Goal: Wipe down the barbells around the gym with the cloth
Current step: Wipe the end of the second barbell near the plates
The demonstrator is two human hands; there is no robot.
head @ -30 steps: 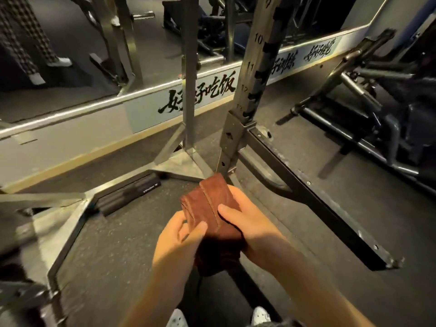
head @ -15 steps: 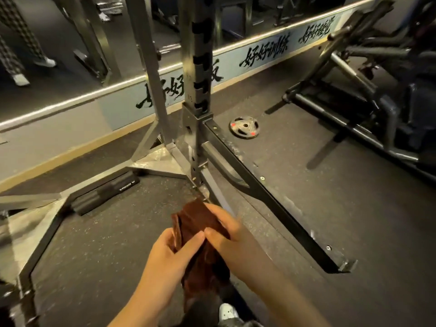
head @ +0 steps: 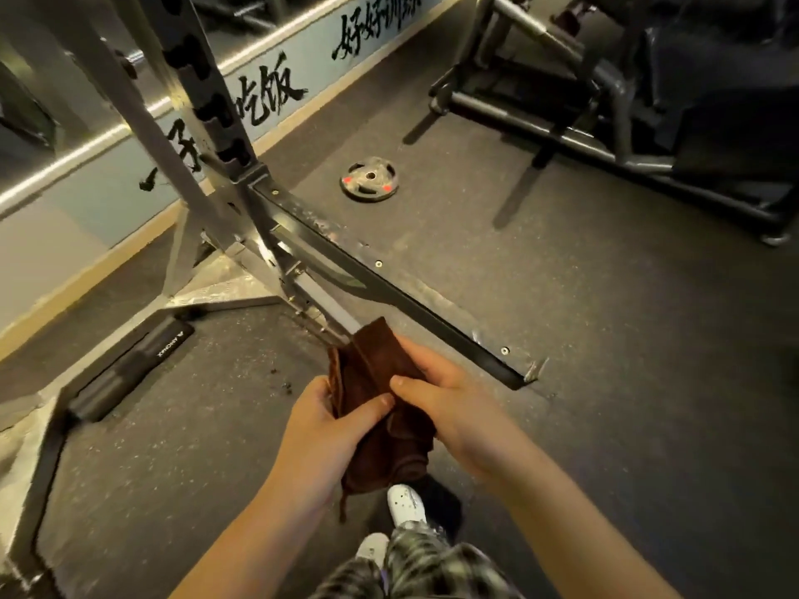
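Observation:
A folded brown cloth [head: 375,408] hangs in front of me, held between both hands at waist height. My left hand [head: 322,430] pinches its left edge with thumb on top. My right hand [head: 449,404] grips the right side, thumb pressed across the fold. No barbell shows in this view. Behind the cloth stands a squat rack [head: 203,136] with a notched upright and a long black base rail [head: 389,291] running along the floor toward the right.
A small weight plate [head: 369,178] with red marks lies flat on the rubber floor beyond the rail. A black machine frame [head: 605,101] fills the upper right. A black pad [head: 129,365] lies by the rack base at left. A mirrored wall with lettering [head: 268,92] runs behind.
My view has swung right and downward along the rack, bringing the weight plate and my shoes into sight. Both hands keep hold of the cloth, now folded narrower.

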